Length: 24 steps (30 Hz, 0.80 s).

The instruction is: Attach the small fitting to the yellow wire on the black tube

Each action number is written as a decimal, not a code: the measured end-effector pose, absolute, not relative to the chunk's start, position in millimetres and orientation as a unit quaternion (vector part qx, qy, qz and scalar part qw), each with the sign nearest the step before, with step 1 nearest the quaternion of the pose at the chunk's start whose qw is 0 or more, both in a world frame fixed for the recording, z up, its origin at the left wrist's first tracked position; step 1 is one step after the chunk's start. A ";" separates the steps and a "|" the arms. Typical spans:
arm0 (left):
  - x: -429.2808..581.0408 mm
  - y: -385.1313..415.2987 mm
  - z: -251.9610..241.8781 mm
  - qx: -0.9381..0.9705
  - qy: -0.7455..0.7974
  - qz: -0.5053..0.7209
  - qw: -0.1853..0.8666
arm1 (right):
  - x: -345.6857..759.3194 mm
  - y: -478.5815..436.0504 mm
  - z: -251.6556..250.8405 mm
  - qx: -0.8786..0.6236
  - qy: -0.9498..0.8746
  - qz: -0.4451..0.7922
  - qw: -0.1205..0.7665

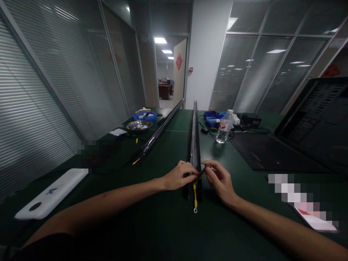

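A long, narrow dark strip with a grey channel (195, 137) runs away from me down the middle of the table. Near its close end, my left hand (179, 177) has its fingers and thumb closed over the channel. From that end a yellow wire lead (195, 194) with a metal ring terminal (195, 210) sticks out towards me. My right hand (220, 181) pinches a small dark slender piece (202, 171) between thumb and fingers, just right of the channel. Where this piece meets the strip is too small and dim to make out.
A second dark strip (160, 132) lies to the left. Beyond it are a metal bowl (139, 125) and a blue tray (145, 116). At right stand a water bottle (224, 127), blue bins (213, 121) and a large black panel (315, 119). A white device (54, 194) lies at left.
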<state>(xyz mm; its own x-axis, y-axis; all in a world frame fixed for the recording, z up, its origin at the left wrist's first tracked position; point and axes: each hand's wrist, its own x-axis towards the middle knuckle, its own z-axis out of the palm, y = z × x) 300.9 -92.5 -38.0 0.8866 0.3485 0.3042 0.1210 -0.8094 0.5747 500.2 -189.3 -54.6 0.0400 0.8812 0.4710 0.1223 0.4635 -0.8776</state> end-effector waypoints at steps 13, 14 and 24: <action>300.2 -92.5 -39.7 0.930 0.131 0.202 0.276 | 501.7 -185.8 -56.7 -0.428 -0.600 0.343 0.582; 300.1 -92.5 -40.1 0.931 0.133 0.201 0.275 | 501.8 -185.7 -56.4 -0.426 -0.600 0.345 0.582; 299.4 -93.4 -36.9 0.933 0.134 0.190 0.274 | 500.3 -188.0 -53.8 -0.425 -0.602 0.338 0.586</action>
